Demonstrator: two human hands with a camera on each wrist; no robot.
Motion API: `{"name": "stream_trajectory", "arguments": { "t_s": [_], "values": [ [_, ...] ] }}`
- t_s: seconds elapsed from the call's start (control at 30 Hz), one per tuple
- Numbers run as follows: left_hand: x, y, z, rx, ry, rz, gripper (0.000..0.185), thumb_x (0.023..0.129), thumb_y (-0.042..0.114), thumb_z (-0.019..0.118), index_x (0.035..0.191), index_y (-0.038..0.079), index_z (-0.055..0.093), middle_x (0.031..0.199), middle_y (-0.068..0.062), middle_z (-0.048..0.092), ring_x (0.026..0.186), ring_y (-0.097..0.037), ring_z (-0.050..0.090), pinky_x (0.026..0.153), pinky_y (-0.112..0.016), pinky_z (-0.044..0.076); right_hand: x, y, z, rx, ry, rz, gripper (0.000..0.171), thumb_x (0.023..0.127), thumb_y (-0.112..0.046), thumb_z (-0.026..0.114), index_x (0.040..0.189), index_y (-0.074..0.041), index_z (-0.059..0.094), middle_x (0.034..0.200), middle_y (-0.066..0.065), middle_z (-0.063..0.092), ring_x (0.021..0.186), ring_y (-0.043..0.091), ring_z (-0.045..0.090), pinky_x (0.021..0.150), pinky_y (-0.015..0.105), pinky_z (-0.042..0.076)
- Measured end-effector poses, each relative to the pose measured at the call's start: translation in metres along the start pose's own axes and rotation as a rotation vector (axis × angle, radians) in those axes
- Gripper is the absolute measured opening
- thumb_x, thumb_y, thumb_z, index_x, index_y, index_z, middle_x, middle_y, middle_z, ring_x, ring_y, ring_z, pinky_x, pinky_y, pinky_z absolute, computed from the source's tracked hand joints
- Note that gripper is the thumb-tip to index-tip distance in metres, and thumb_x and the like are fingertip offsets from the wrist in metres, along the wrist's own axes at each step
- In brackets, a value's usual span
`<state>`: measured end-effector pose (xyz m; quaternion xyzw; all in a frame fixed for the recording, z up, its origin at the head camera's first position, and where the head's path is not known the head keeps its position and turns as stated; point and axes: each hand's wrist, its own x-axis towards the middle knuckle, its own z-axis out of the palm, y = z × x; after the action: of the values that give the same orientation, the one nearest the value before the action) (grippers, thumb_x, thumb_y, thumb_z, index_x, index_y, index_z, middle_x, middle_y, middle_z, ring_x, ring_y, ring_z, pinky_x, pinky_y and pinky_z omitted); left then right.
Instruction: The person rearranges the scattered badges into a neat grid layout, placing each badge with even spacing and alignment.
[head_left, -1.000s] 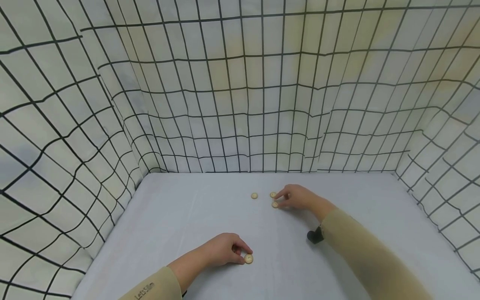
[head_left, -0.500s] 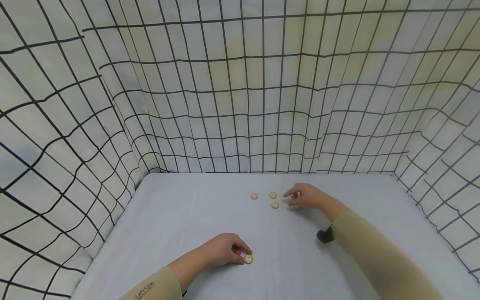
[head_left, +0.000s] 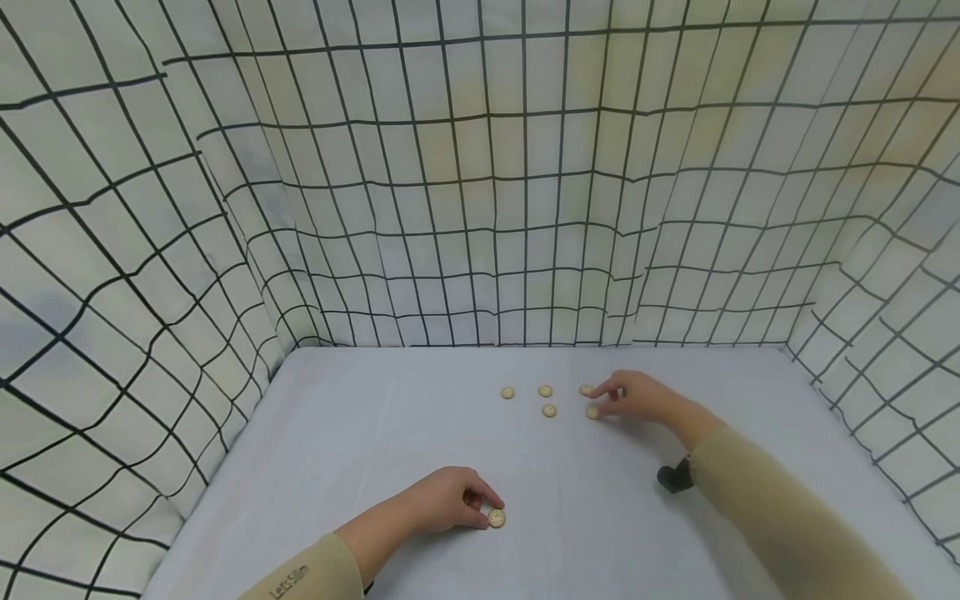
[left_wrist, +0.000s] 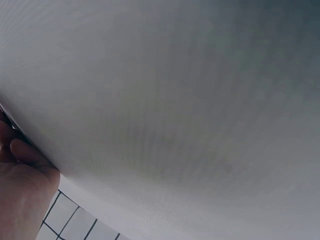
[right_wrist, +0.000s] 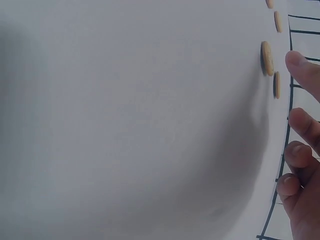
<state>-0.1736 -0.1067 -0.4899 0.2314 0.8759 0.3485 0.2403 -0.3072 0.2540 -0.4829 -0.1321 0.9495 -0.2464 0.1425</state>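
Wooden buttons lie flat on the white tabletop [head_left: 420, 400]. At the front, my left hand [head_left: 442, 502] pinches the edge of one button [head_left: 497, 518] between thumb and forefinger; in the left wrist view only part of that hand [left_wrist: 25, 190] shows at the lower left. My right hand [head_left: 637, 397] is at the far right pair, forefinger by the upper button [head_left: 586, 389] and thumb by the lower button [head_left: 592, 412]. In the right wrist view its fingers [right_wrist: 299, 150] are spread beside a button [right_wrist: 267, 58], holding nothing.
To the left of that pair are two more buttons, one far [head_left: 545, 390] and one nearer [head_left: 550, 410], then a single button [head_left: 507, 392]. White walls with a black grid [head_left: 480, 200] enclose the table's back and sides. A black wrist camera [head_left: 675, 476] sticks out below the right sleeve.
My right hand has moved right, away from the middle pair of buttons, and the rightmost pair now shows in front of its fingertips. My left hand has stayed at its button.
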Motion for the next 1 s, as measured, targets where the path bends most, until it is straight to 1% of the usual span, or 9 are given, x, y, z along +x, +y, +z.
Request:
{"name": "stream_trajectory", "arguments": {
  "t_s": [0.2,0.4,0.53,0.63,0.73,1.0],
  "values": [
    [0.001,0.000,0.000,-0.009,-0.002,-0.006,0.020,0.082,0.015,0.081,0.100,0.024,0.078,0.078,0.007,0.056,0.072,-0.006,0.049,0.066,-0.025,0.042,0.000,0.003,0.000,0.011,-0.010,0.014,0.034,0.080,-0.039,0.081,0.111,-0.027,0.075,0.096,-0.002,0.060,0.090,0.017,0.054,0.078,0.037,0.045],
    [0.002,-0.001,0.000,-0.007,-0.007,-0.016,0.020,0.082,0.016,0.081,0.100,0.025,0.079,0.078,0.007,0.056,0.072,-0.007,0.050,0.066,-0.025,0.042,-0.002,0.002,0.002,0.038,-0.023,-0.006,0.033,0.082,-0.033,0.080,0.113,-0.024,0.075,0.095,-0.001,0.060,0.090,0.018,0.053,0.079,0.038,0.045],
    [0.003,-0.001,0.000,-0.006,-0.008,-0.026,0.020,0.082,0.016,0.081,0.100,0.026,0.079,0.078,0.007,0.057,0.072,-0.007,0.050,0.066,-0.025,0.042,-0.001,0.005,0.005,0.048,-0.028,-0.012,0.033,0.081,-0.032,0.080,0.113,-0.025,0.074,0.098,-0.002,0.062,0.093,0.018,0.055,0.084,0.041,0.047],
    [0.004,-0.001,0.001,-0.012,-0.007,-0.023,0.020,0.082,0.016,0.081,0.099,0.026,0.079,0.078,0.007,0.057,0.072,-0.007,0.050,0.066,-0.025,0.042,-0.001,0.007,0.008,0.050,-0.028,-0.002,0.032,0.081,-0.033,0.080,0.112,-0.028,0.074,0.101,-0.004,0.063,0.097,0.017,0.057,0.089,0.042,0.047],
    [0.004,-0.001,0.000,-0.018,-0.009,-0.019,0.020,0.083,0.016,0.081,0.099,0.025,0.079,0.078,0.006,0.057,0.072,-0.007,0.050,0.066,-0.026,0.042,0.000,0.007,0.010,0.054,-0.026,-0.010,0.032,0.080,-0.032,0.081,0.112,-0.027,0.074,0.102,-0.003,0.064,0.097,0.019,0.057,0.090,0.044,0.047],
    [0.005,-0.002,0.000,0.009,-0.015,-0.030,0.019,0.083,0.019,0.081,0.100,0.026,0.078,0.078,0.008,0.057,0.073,-0.006,0.050,0.068,-0.026,0.042,0.003,0.009,0.013,0.048,-0.012,-0.016,0.031,0.081,-0.031,0.080,0.112,-0.027,0.074,0.100,-0.005,0.064,0.096,0.016,0.057,0.089,0.042,0.047]
  ]
}}
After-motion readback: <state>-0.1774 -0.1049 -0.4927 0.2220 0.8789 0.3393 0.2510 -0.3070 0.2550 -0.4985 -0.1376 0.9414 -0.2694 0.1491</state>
